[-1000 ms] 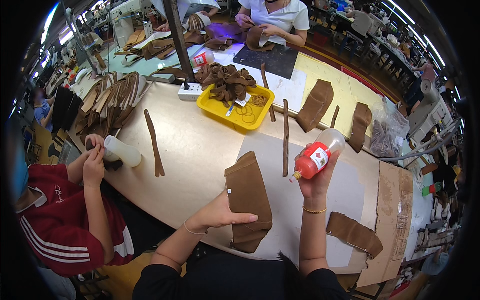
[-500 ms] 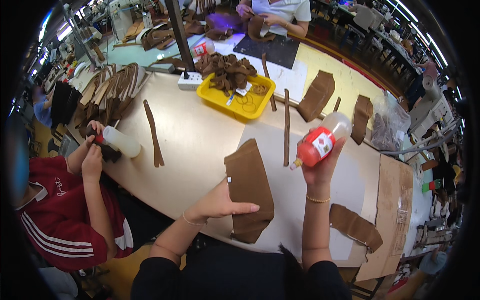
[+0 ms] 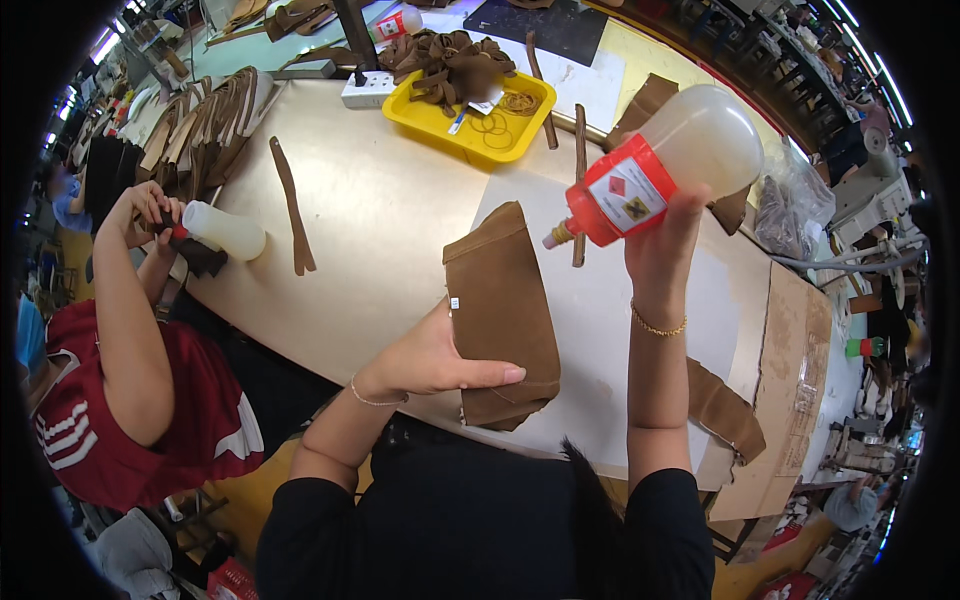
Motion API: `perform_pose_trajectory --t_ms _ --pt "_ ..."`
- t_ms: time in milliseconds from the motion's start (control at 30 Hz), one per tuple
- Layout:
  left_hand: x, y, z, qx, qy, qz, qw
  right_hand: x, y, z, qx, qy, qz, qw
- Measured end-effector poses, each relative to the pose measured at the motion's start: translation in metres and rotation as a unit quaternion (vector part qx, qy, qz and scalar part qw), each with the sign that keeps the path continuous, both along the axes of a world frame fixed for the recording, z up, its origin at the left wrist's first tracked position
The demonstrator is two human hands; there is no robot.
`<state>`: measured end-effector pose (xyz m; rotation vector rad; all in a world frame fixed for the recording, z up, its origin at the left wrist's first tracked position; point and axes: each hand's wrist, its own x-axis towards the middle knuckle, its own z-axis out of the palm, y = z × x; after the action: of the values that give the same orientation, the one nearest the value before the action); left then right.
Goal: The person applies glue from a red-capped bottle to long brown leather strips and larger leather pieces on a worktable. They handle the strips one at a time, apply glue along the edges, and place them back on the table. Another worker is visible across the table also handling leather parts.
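Note:
My left hand (image 3: 440, 360) grips a brown fabric or leather piece (image 3: 505, 310) by its left side, thumb lying across the front and the other fingers behind it. A small white tag shows at that edge. In my right hand (image 3: 668, 235) is a clear squeeze bottle (image 3: 705, 140) with a red and white label, tilted so its narrow nozzle points down and left. The nozzle is apart from the brown piece, above and to its right. Another brown piece (image 3: 722, 405) lies right of my right forearm.
A yellow tray (image 3: 480, 145) of brown scraps and rubber bands stands ahead. Brown strips (image 3: 292, 205) lie on the table, with stacked pieces (image 3: 205, 130) far left. A co-worker in a red shirt (image 3: 130, 390) holds a whitish bottle (image 3: 228, 230). Cardboard (image 3: 775, 400) covers the right edge.
My right hand has lifted the bottle up, and it looks larger. The brown piece has risen a little with my left hand. The view has tipped downward; the co-worker's arm has lifted.

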<state>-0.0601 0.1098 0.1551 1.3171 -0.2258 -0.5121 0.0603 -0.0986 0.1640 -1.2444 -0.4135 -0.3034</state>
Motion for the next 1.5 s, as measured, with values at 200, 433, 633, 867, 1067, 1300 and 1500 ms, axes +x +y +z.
perform_pose_trajectory --t_ms 200,433,633,867,1067,1300,1500 --pt "0.000 0.000 0.005 -0.019 0.027 0.007 0.999 -0.004 0.016 0.016 -0.077 -0.020 -0.029 0.996" --pt "-0.001 0.001 0.005 -0.006 0.018 0.001 1.000 -0.005 0.022 0.023 -0.070 -0.030 -0.018 0.997" --pt "-0.001 0.001 -0.001 -0.021 -0.010 -0.014 1.000 -0.006 0.024 0.022 -0.068 -0.032 -0.010 0.997" --pt "-0.001 0.001 0.002 -0.010 0.000 -0.012 1.000 -0.005 0.012 0.013 -0.084 -0.005 0.023 0.996" --pt "-0.001 0.001 0.003 0.003 -0.013 -0.005 1.000 0.003 0.017 0.016 -0.075 -0.031 -0.019 0.997" --pt "-0.002 0.002 0.004 -0.011 -0.003 0.005 1.000 -0.007 0.023 0.016 -0.074 -0.026 0.004 0.997" --pt "-0.001 0.002 0.004 -0.008 -0.018 0.013 1.000 -0.015 0.018 0.009 -0.079 -0.003 0.007 0.997"
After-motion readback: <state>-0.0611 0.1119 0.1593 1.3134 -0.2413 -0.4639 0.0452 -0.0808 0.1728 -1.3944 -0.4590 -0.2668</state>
